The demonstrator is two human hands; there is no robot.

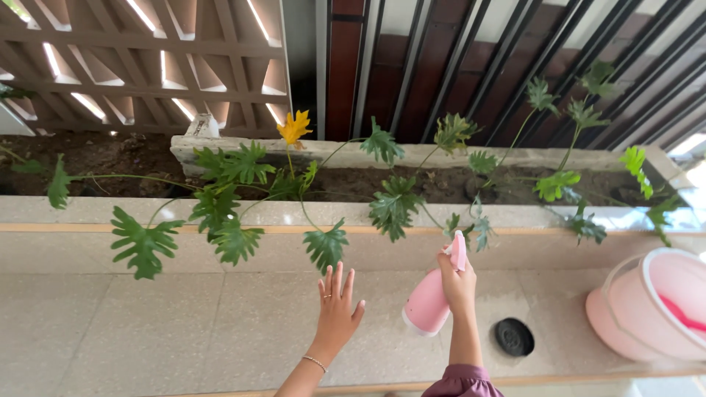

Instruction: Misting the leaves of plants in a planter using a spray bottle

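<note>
My right hand [457, 283] grips a pink spray bottle [429, 303] by its trigger head, with the nozzle pointing up toward the plants. My left hand [337, 309] is held out flat with fingers spread, empty, just below a drooping green lobed leaf [326, 246]; it wears a ring and a thin bracelet. In front stands a long concrete planter [412, 156] filled with dark soil and leafy green plants. One yellowed leaf [294, 128] stands out at the back.
A pink bucket [651, 305] lies tilted at the right on the speckled stone floor. A round black drain cover [513, 337] sits just right of my right arm. Behind the planter are a patterned lattice wall and dark slanted slats.
</note>
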